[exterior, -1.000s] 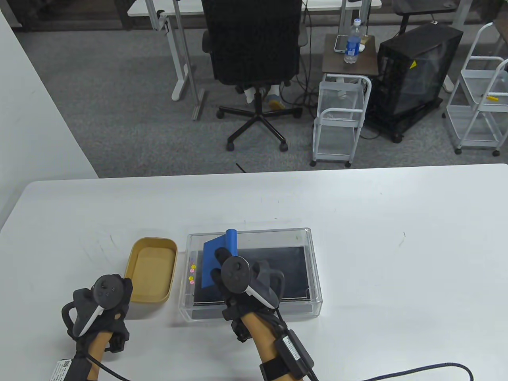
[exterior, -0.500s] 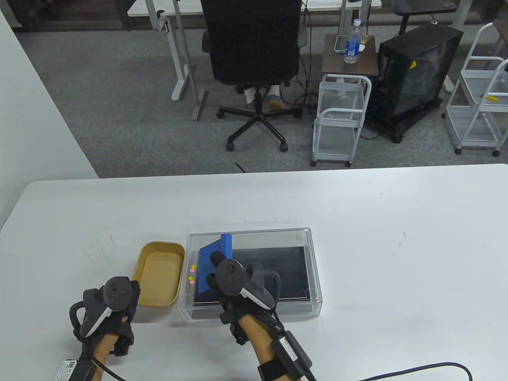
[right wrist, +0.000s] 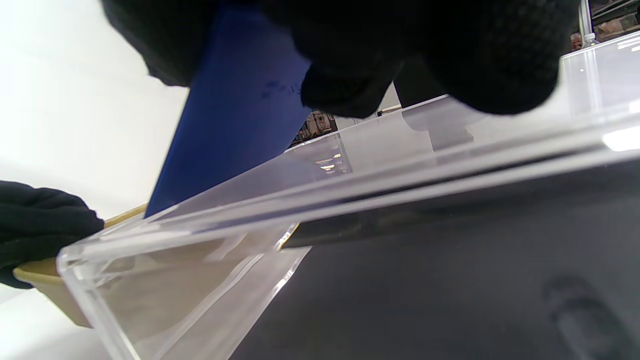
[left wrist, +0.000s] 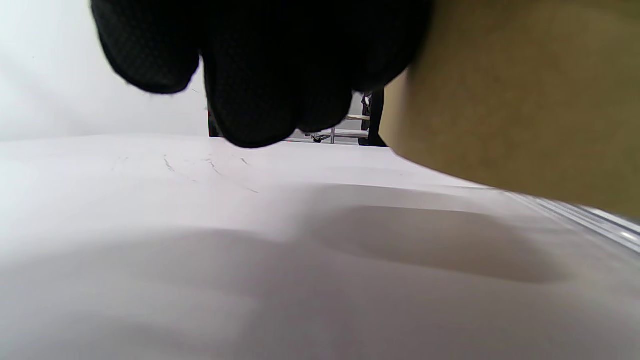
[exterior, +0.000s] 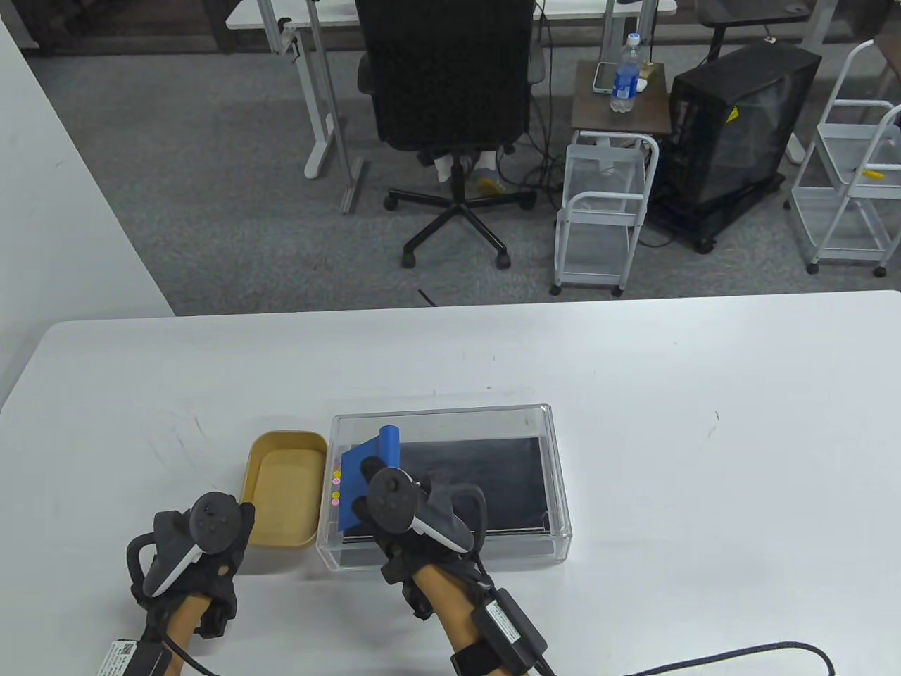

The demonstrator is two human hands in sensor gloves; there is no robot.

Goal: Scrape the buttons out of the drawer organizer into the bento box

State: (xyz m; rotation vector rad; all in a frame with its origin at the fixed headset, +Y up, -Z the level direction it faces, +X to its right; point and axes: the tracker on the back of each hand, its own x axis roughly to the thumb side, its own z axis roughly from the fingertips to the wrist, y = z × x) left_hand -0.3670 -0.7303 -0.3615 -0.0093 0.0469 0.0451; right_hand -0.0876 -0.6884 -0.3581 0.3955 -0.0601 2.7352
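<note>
White counter (exterior: 633, 394) carries a clear drawer organizer (exterior: 549, 479) with a dark mat on its floor, and a tan bento box (exterior: 281, 493) just beside the organizer's left wall; wide bare counter lies to the right and beyond both. An office chair (exterior: 450, 91) and wire carts (exterior: 605, 211) stand on the carpet past the far edge.

Small coloured buttons (exterior: 336, 482) lie in a line along the organizer's left wall, in the narrow strip between that wall and the lower edge of the blue scraper (exterior: 362, 479). The right hand (exterior: 401, 507) holds the scraper tilted inside the organizer, its fingers (right wrist: 350, 75) closed around the blade. The left hand (exterior: 204, 542) rests at the bento box's near left corner; its fingers (left wrist: 260, 75) are curled, and whether they grip the box cannot be told.

Only the right wrist view shows the organizer's near rim from below, with the left glove against the tan box's rim. Only the table view shows the buttons.
</note>
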